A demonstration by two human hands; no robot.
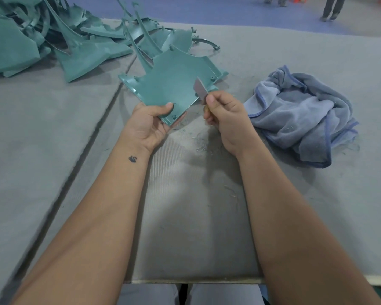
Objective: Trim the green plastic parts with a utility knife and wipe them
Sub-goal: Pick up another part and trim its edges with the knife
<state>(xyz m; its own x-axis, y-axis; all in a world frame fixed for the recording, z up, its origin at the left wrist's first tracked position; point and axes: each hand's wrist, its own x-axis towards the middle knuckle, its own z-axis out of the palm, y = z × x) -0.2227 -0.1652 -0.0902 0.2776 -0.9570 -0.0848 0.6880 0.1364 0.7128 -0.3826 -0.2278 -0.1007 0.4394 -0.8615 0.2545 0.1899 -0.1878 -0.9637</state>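
Left hand [151, 122] grips the near corner of a green part [172, 84], held above the grey table [185, 216]. Right hand [226, 115] pinches the knife [201, 89], blade against the part's right edge. Pile of parts [53, 36] far left, blue cloth [299, 115] right.

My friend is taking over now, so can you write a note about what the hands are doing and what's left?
Left hand holds a green part by its near corner, lifted off the table.
Right hand grips the knife, blade against the part's right edge.
Cloth lies bunched to the right, untouched by either hand.
Pile of green parts sits far left.
Done: shavings on the table show some trimming.
Left: finish this edge, wipe the part, then probably the pile.
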